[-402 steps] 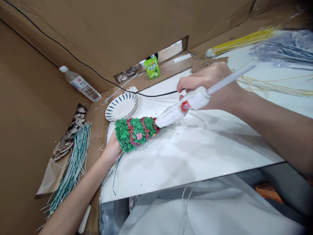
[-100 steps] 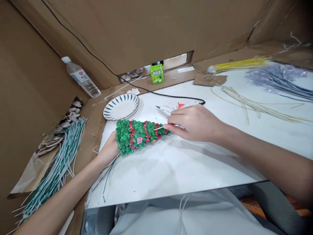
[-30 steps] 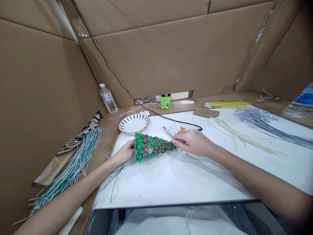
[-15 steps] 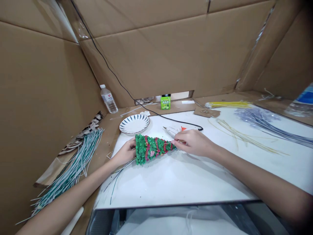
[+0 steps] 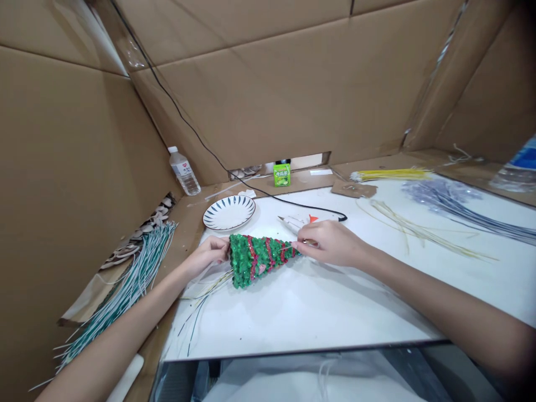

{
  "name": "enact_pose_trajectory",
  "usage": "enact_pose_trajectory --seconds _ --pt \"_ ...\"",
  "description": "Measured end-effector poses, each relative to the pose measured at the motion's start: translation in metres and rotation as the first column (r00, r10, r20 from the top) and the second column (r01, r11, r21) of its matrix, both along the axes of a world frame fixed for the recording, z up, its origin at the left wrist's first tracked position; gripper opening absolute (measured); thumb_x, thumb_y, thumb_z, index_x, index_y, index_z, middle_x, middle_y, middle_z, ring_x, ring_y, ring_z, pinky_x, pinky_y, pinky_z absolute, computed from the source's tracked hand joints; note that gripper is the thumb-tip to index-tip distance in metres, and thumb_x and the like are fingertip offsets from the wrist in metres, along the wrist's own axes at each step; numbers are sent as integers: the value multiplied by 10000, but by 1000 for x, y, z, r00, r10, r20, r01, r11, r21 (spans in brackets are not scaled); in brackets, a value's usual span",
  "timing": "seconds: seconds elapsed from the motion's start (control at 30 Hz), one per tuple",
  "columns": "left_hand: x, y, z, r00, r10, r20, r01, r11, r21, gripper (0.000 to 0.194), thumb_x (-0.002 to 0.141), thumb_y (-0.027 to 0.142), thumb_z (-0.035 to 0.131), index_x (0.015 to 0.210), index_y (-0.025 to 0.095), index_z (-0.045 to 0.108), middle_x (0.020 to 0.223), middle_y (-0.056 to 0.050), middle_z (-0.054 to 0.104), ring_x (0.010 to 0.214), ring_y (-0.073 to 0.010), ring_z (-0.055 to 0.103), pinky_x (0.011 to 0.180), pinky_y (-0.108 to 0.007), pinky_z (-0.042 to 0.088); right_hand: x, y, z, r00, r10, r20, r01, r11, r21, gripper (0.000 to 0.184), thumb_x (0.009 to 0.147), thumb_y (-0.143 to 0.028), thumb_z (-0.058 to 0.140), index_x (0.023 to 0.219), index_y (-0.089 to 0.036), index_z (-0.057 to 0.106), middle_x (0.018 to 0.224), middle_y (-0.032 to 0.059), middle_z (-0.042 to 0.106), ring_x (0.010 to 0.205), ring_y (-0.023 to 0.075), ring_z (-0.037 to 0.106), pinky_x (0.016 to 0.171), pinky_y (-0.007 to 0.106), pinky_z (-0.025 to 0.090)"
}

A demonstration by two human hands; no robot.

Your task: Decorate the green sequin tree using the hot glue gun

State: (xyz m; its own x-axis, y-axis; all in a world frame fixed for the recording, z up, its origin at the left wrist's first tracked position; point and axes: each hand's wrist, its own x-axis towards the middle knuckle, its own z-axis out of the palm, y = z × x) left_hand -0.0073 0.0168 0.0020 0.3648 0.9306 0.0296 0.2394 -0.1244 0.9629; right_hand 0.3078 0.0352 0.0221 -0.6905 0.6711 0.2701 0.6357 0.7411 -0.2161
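A small green Christmas tree (image 5: 260, 259) of glittery beads, with red bands and a pink piece on it, lies on its side with its tip to the right. At its wide base, my left hand (image 5: 210, 252) is closed on the edge. Thin wires (image 5: 209, 287) trail out from under the base. My right hand (image 5: 333, 243) pinches a thin pale wire (image 5: 286, 247) that lies across the tree near its tip; the finger ends are partly hidden. Just behind that hand rests a white glue gun (image 5: 292, 223) with an orange trigger part, partly covered.
A white plate (image 5: 229, 213) with blue marks sits behind the tree. Farther back stand a water bottle (image 5: 184, 172) and a green box (image 5: 282, 175). A black cord (image 5: 196, 131) crosses down to the glue gun. Wire bundles lie left (image 5: 121, 290) and right (image 5: 481, 212).
My left hand has shifted slightly left at the tree's base, with more of its fingers showing. The base has tipped a little toward me. My right hand has barely moved.
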Motion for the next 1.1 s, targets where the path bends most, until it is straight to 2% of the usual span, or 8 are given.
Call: enact_pose_trajectory --seconds 0.1,0.27,0.43,0.5,0.6,0.77,1.0,1.1 --pt "3 -1 2 999 39 24 -39 999 -7 198 533 144 525 410 152 371 545 27 411 566 -96 365 547 -235 311 1 -1 -1 1000 -5 12 5 1000 -5 347 890 -412 377 694 -185 551 681 -29 565 606 76 443 571 221 230" --pt "13 -4 3 989 145 7 -145 989 -1 141 640 163 549 531 140 463 625 21 485 588 -91 408 548 -219 315 1 -1 -1 1000 -10 15 10 1000 5 330 885 -408 388 705 -185 553 680 -29 566 607 77 446 574 219 234" --pt "16 -4 -2 979 204 -10 -203 978 40 140 642 156 628 667 150 491 671 36 514 637 -95 457 584 -207 357 0 0 0 1000 -17 16 17 1000 11 338 887 -399 385 683 -178 538 677 -24 566 602 76 442 573 219 233" --pt "16 -4 -5 980 191 -52 -186 980 74 125 666 153 614 696 154 493 676 37 518 641 -100 470 591 -211 371 0 0 0 1000 -20 14 19 1000 11 334 885 -397 389 681 -176 533 674 -23 566 600 75 441 572 219 231" --pt "13 -3 -6 961 173 -214 -125 968 219 36 703 111 544 709 146 535 704 16 552 703 -122 509 665 -234 404 0 -1 0 1000 -22 14 21 1000 11 335 884 -400 389 676 -176 527 668 -22 565 596 76 437 569 220 228" --pt "9 -3 -3 884 171 -436 16 920 393 224 705 57 476 820 137 651 772 -17 646 784 -155 575 741 -251 423 0 0 0 999 -31 19 30 999 13 353 886 -410 383 659 -174 515 643 -23 549 589 77 426 568 219 226" --pt "11 -1 -6 842 259 -474 -2 879 476 175 710 89 497 763 132 659 744 -28 671 749 -171 588 705 -255 434 1 0 -1 1000 -21 13 21 1000 7 354 886 -408 386 668 -170 531 645 -13 557 589 80 431 563 226 218" --pt "14 -1 -7 853 230 -468 26 878 479 154 718 97 500 767 141 639 769 -37 664 747 -176 576 700 -268 432 1 0 0 1000 -14 11 14 1000 9 353 889 -404 383 673 -167 533 660 -7 565 590 83 433 563 229 217"
